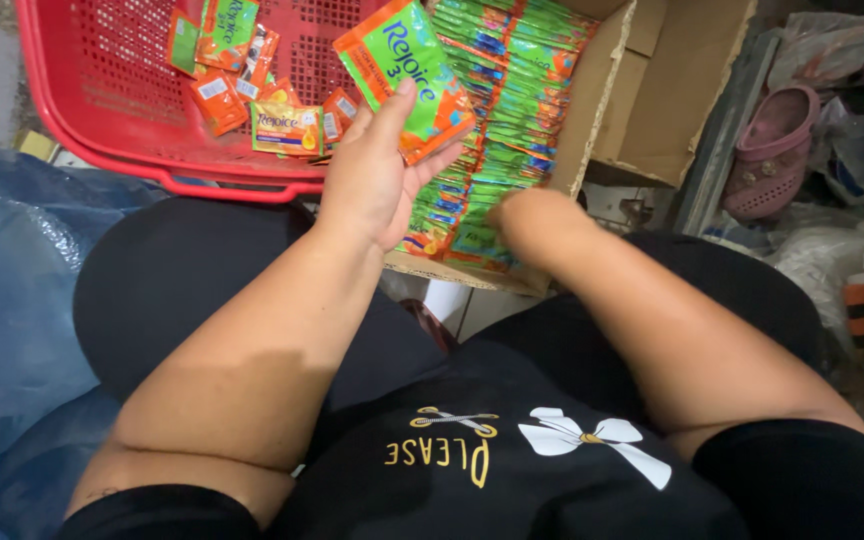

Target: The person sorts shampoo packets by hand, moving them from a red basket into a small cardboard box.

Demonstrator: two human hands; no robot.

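Head view is showing the left hand pinching one green-orange sachet above the red basket, holding few sachets, while the blurred right hand, grip indiscernible, is reaching into the still-packed cardboard box.

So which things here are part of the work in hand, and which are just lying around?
In use:
left hand holding green and orange sachets
right hand in the cardboard box of packed sachets
red basket with loose orange sachets

Lying about:
pink clog
blue plastic sheet
plastic bags
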